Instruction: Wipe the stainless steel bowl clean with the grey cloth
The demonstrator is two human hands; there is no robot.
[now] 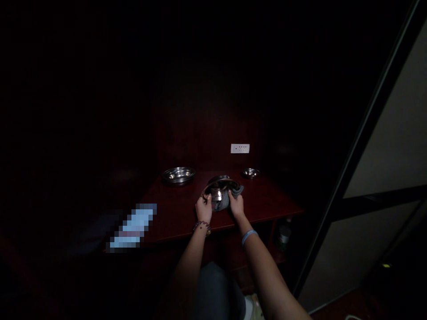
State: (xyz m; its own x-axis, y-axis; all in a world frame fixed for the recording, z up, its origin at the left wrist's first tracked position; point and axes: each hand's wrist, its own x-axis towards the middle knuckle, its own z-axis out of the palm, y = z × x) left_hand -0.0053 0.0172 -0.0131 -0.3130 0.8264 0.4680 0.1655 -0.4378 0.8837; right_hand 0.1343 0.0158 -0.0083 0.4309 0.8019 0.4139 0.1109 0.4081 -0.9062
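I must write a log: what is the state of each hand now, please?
Left hand: closed, holding a bowl.
Right hand: closed, holding a cloth against the bowl.

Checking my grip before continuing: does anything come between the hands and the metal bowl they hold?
Yes, at the right hand: a grey cloth is bunched against the metal bowl there; its full spread is hidden. Nothing visible separates the left hand from the bowl.
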